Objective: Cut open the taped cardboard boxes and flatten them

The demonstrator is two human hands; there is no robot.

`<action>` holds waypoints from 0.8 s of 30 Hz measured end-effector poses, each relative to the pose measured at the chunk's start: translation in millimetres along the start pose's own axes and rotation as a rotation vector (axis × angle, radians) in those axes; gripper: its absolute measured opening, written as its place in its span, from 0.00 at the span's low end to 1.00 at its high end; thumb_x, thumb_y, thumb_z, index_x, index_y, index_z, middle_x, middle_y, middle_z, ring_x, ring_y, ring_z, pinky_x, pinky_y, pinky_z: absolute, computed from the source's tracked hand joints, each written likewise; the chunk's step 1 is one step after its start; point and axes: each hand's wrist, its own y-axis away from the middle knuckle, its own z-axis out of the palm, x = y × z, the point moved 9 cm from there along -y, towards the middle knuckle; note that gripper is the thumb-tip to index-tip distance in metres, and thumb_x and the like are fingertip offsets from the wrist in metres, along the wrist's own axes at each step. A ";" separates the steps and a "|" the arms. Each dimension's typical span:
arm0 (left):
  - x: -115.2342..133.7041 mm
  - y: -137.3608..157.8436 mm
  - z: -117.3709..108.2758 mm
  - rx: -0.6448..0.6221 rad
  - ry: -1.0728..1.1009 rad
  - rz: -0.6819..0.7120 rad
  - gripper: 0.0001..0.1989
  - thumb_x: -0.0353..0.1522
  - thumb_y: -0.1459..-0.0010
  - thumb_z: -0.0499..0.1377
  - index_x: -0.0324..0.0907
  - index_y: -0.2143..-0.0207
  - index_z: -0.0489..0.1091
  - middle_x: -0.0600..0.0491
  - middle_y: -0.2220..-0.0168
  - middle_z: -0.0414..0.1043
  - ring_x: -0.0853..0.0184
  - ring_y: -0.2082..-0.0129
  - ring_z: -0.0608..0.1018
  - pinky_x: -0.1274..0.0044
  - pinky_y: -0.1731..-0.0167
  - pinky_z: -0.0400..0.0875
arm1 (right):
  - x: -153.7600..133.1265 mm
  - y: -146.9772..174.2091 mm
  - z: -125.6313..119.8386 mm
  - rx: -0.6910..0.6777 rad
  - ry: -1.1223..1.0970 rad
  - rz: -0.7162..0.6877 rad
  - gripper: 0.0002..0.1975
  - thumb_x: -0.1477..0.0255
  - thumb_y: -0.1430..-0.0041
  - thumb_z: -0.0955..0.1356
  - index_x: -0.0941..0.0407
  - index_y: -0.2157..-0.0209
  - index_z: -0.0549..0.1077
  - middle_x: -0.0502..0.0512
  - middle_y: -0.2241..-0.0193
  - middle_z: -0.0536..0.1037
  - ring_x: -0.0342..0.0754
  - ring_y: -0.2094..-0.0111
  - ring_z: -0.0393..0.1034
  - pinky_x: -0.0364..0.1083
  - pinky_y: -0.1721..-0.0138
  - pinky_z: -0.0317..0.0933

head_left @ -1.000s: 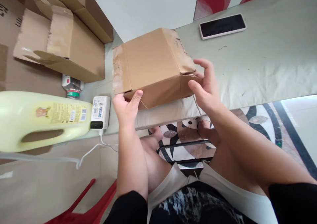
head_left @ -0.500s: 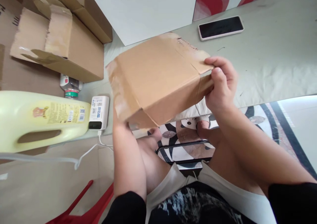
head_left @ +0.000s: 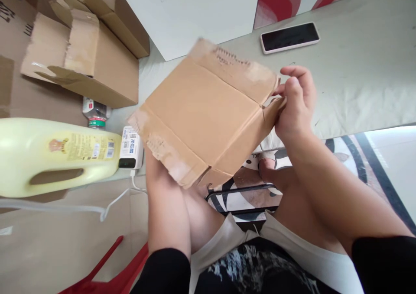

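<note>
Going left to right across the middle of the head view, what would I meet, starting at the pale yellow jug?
Pale yellow jug → white power bank → cardboard box → right hand.

The worktop [head_left: 360, 77] is pale grey-green, its surface creased towards the front edge. A phone [head_left: 290, 37] lies on it, dark screen upward. At the left sit open cardboard boxes [head_left: 113, 64], a bottle [head_left: 96, 121] with a green band just beside them, and a white device [head_left: 131, 149] near the front edge.
</note>
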 end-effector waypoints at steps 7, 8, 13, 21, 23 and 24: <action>45.3 -47.8 0.9 -0.036 -0.040 0.366 0.19 0.44 0.34 0.55 0.42 0.47 0.70 0.48 0.55 0.80 0.60 0.52 0.81 0.68 0.51 0.79 | 20.2 -8.8 -16.3 0.112 0.278 0.072 0.12 0.64 0.42 0.69 0.52 0.57 0.69 0.52 0.61 0.75 0.45 0.60 0.71 0.49 0.55 0.65; 49.0 -48.0 3.1 -0.064 -0.039 0.394 0.19 0.43 0.34 0.56 0.43 0.47 0.70 0.48 0.53 0.79 0.60 0.49 0.80 0.68 0.49 0.77 | 23.2 -8.6 -16.5 0.117 0.261 0.081 0.16 0.63 0.44 0.70 0.52 0.55 0.69 0.52 0.58 0.75 0.45 0.58 0.71 0.49 0.53 0.66; 55.7 -39.1 21.1 -0.210 0.010 0.378 0.23 0.51 0.33 0.51 0.47 0.48 0.71 0.47 0.48 0.77 0.58 0.39 0.73 0.66 0.43 0.73 | 59.4 5.1 12.1 -0.116 -0.041 0.465 0.19 0.56 0.51 0.75 0.53 0.65 0.69 0.46 0.75 0.68 0.41 0.77 0.63 0.42 0.79 0.57; 58.5 -36.4 12.7 0.004 0.013 0.449 0.13 0.43 0.44 0.63 0.46 0.62 0.73 0.49 0.52 0.78 0.60 0.40 0.75 0.70 0.43 0.72 | 44.7 16.3 31.1 -0.197 -0.140 0.445 0.23 0.55 0.60 0.81 0.55 0.74 0.71 0.43 0.82 0.67 0.32 0.86 0.51 0.37 0.89 0.45; 57.0 -42.4 3.0 0.086 -0.001 0.439 0.10 0.38 0.45 0.63 0.45 0.62 0.72 0.51 0.54 0.78 0.62 0.43 0.77 0.71 0.43 0.72 | 45.6 25.2 39.8 -0.319 -0.122 0.486 0.25 0.52 0.61 0.81 0.56 0.74 0.72 0.44 0.82 0.69 0.33 0.87 0.55 0.37 0.89 0.48; 54.5 -45.8 1.2 0.094 -0.013 0.406 0.09 0.38 0.43 0.61 0.45 0.61 0.72 0.51 0.53 0.78 0.64 0.44 0.77 0.72 0.42 0.71 | 47.5 30.8 43.8 -0.380 -0.104 0.523 0.26 0.52 0.61 0.81 0.56 0.74 0.72 0.45 0.81 0.70 0.34 0.87 0.57 0.37 0.89 0.51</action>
